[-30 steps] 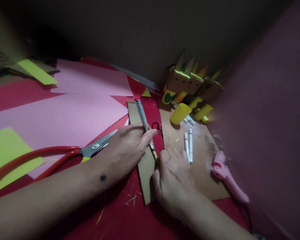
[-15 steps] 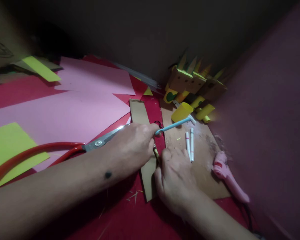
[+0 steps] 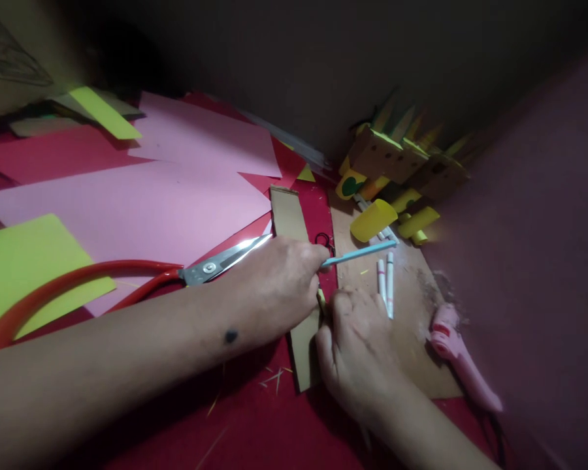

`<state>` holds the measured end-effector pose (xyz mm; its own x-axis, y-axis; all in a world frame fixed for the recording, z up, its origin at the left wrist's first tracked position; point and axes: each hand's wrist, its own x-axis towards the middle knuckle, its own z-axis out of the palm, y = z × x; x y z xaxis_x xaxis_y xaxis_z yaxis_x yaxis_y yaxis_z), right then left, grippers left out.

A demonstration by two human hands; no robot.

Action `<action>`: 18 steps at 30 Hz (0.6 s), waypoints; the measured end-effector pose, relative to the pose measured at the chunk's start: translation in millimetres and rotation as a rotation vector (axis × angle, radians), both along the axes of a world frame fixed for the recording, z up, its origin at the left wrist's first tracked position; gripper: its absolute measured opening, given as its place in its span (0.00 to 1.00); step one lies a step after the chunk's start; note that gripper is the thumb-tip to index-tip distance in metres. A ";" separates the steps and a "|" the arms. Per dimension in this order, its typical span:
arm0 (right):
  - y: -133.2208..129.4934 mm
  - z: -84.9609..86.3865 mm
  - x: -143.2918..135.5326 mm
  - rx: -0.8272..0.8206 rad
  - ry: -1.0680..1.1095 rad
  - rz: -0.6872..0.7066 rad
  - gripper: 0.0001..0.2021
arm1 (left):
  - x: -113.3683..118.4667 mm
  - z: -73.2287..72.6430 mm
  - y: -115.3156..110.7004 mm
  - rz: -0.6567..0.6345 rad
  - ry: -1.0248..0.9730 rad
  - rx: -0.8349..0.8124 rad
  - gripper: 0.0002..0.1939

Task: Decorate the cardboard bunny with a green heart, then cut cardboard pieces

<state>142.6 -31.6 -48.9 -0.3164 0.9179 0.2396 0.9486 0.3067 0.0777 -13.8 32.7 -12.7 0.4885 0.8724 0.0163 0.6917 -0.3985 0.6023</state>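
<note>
My left hand (image 3: 287, 284) is closed round a slim light blue stick-like tool (image 3: 362, 252), whose length points right over the brown board. Just below it, my right hand (image 3: 360, 352) has its fingers curled together. A small narrow yellowish piece (image 3: 321, 299) shows between the two hands, its ends hidden by the fingers. Under both hands lies a strip of cardboard (image 3: 306, 356). Left of my left hand rest large scissors (image 3: 208, 267) with red handles, partly covered by my forearm.
Pink paper (image 3: 176, 202) and yellow-green paper (image 3: 44, 267) lie on the red surface (image 3: 245, 424). A brown board (image 3: 416, 359) bears white pens (image 3: 390, 284) and a yellow tube (image 3: 374, 220). Cardboard holders with pencils (image 3: 387, 153) stand behind; a pink glue gun (image 3: 463, 359) lies right.
The whole view has shifted, so things appear farther right. The blue tool has turned slightly in my left hand and lies flatter. Both hands stay close together over the cardboard strip.
</note>
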 end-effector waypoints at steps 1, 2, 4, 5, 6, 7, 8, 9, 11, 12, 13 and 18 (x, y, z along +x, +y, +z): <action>-0.2 -0.4 0.3 0.010 0.001 0.001 0.10 | -0.2 0.5 0.6 0.000 0.002 -0.015 0.09; -0.4 -0.8 0.6 0.018 0.002 0.003 0.10 | -0.4 0.8 1.2 0.002 0.005 -0.031 0.08; -0.8 -1.5 0.8 0.029 0.006 0.014 0.10 | -0.7 1.1 1.9 0.010 0.008 -0.052 0.08; -0.8 -1.8 1.0 0.033 0.006 0.022 0.09 | -0.9 1.0 2.0 0.010 0.007 -0.056 0.08; -0.8 -2.0 1.1 0.034 0.007 0.027 0.09 | -1.1 0.7 2.1 0.012 0.002 -0.056 0.08; -0.8 -2.2 1.3 0.035 0.011 0.031 0.08 | -1.4 0.5 2.0 0.011 -0.005 -0.054 0.08; -0.6 -2.3 1.5 0.036 0.014 0.033 0.08 | -1.8 0.1 1.8 0.008 -0.011 -0.052 0.08; -0.5 -2.2 1.7 0.039 0.016 0.035 0.08 | -2.1 -0.2 1.6 0.005 -0.019 -0.048 0.08; -0.4 -1.9 2.0 0.047 0.020 0.040 0.08 | -2.8 -0.9 1.2 0.005 -0.038 -0.037 0.08; -0.4 -1.8 2.1 0.049 0.021 0.044 0.08 | -3.1 -1.4 1.0 0.006 -0.049 -0.034 0.08; -0.6 -1.6 2.1 0.049 0.021 0.045 0.08 | -3.3 -1.9 1.0 0.008 -0.053 -0.033 0.08; -1.8 -2.9 2.8 0.053 0.041 0.050 0.07 | -2.5 -6.4 2.4 0.005 -0.050 -0.042 0.08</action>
<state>145.4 -33.3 -51.8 -0.3510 0.8867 0.3010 0.9348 0.3507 0.0570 -16.3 35.0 -19.1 0.4834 0.8754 0.0039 0.6625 -0.3687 0.6521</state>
